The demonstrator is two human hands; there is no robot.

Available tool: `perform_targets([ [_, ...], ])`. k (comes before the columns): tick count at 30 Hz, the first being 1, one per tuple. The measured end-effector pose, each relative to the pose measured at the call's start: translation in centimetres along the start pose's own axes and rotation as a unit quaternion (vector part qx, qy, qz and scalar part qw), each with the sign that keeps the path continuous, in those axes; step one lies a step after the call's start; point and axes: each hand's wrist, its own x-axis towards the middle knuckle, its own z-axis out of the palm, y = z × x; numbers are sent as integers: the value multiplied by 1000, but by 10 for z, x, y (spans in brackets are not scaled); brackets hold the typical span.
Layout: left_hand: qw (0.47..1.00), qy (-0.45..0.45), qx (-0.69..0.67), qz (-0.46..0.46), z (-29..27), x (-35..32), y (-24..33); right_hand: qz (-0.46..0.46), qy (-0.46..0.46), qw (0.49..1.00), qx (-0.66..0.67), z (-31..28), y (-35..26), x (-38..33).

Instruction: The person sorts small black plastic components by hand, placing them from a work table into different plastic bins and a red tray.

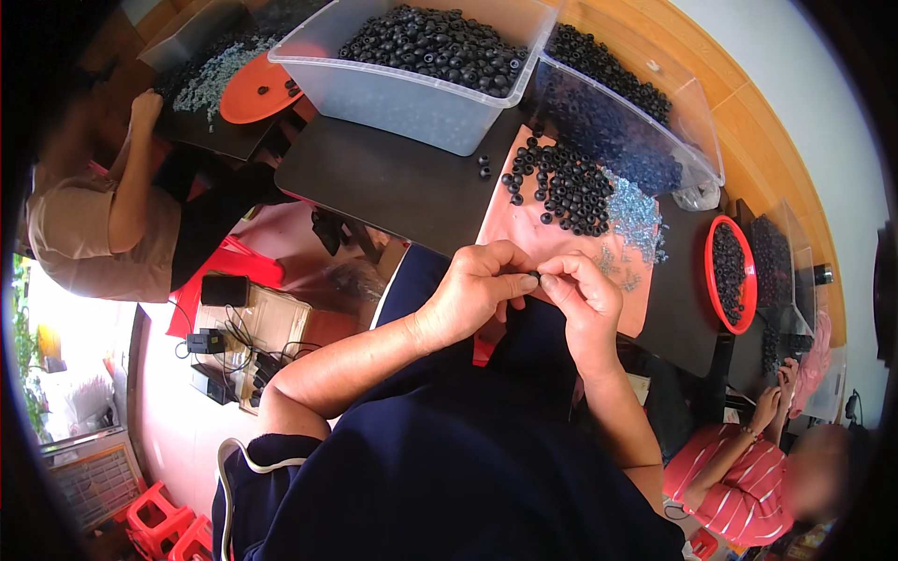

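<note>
In front of my body, at the near edge of the table, both hands meet fingertip to fingertip. My left hand (475,288) is closed in a pinch, and my right hand (587,297) pinches from the other side. Between the tips of thumbs and forefingers shows a small dark piece (536,275), mostly hidden by the fingers. Just beyond lies a pink sheet (506,224) bearing a pile of black round bead-like parts with holes (572,192). Beside that pile is a heap of small clear bluish pieces (636,220), with a few scattered closer to my right hand.
A big translucent bin (402,105) of black parts stands behind, with a second clear bin (608,112) at its right. A red basin (711,280) of black parts sits right. Co-workers sit left (103,224) and right (739,481). An orange tray (245,98) lies far left.
</note>
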Motion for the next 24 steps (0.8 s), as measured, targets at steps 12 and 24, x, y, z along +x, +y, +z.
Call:
perform_targets([
  [12, 995, -4, -88, -34, -5, 8, 3, 6, -39, 999, -35, -4, -5, 22],
  [24, 997, 46, 35, 48, -11, 15, -6, -174, -46, 781, -599, -16, 24, 121],
])
